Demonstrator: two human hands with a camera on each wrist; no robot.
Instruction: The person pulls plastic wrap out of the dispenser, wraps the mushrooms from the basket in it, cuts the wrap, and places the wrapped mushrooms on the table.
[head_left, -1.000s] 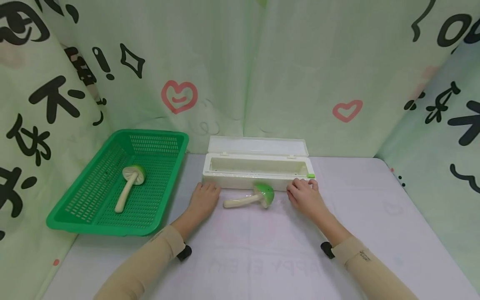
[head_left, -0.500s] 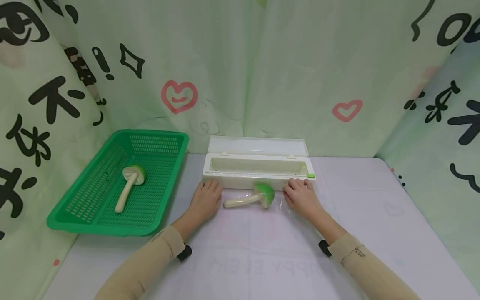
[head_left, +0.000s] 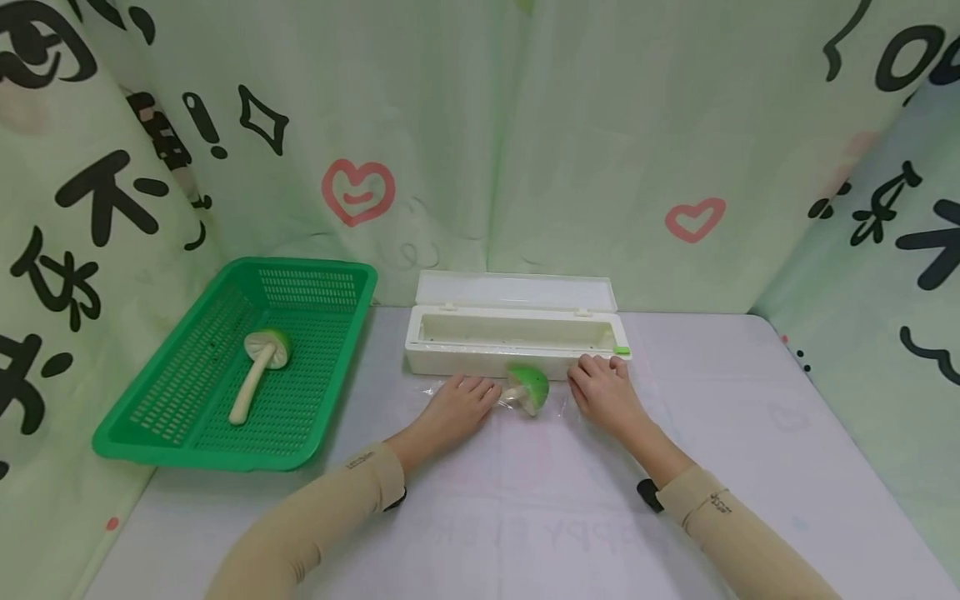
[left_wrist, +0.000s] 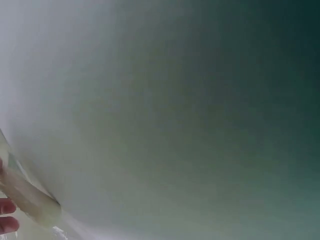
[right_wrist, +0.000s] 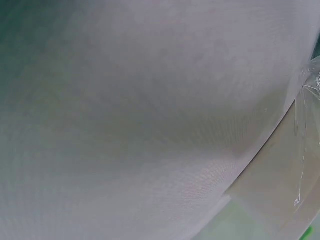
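Curtained nook, room type unclear: printed green curtains [head_left: 600, 125] behind and beside pale table [head_left: 525, 492].

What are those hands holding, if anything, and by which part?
The left hand covers the stalk of a mushroom, with fingers beside it; the right hand seems to touch clear film near the white box. Whether either grips anything cannot be told.

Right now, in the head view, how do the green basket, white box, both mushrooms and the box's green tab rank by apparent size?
1. Green basket
2. White box
3. Mushroom in the basket and mushroom before the box: unranked, since the left hand partly hides the second
4. Green tab
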